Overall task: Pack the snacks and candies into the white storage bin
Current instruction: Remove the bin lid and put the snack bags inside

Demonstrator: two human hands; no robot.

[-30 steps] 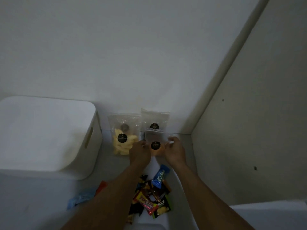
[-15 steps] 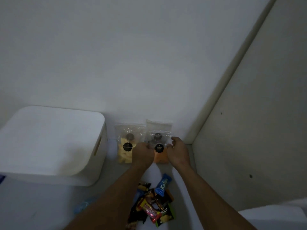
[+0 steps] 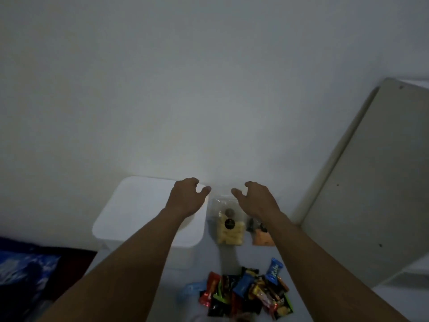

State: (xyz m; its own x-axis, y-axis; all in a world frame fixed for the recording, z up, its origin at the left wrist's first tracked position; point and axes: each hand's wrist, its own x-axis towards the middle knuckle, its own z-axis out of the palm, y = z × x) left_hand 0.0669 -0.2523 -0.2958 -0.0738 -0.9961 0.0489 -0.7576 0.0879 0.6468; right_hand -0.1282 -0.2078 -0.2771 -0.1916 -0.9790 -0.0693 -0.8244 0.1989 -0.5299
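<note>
We see a dim, underexposed scene with a grey-blue cast. The brightest patch falls on the white storage bin [image 3: 148, 210] and the wall [image 3: 209, 89] just above it. Both forearms read as dark shapes. Candy wrappers [image 3: 246, 296] look soft and grainy, and the panel [image 3: 371, 182] at right leans with wide-angle distortion.

view: just one cam, head-mounted, so there's no second view to overlap with
facing: forward and down, though most of the frame is plain white wall [image 3: 209, 77]
closeness: arm's length, both forearms run in from the bottom edge
framing: white storage bin [image 3: 144, 210] left of center, candy pile [image 3: 246, 293] at the bottom edge, a pale panel [image 3: 371, 182] leaning at right
quality: wide-angle and pretty dark, so small details are probably unreliable
</note>
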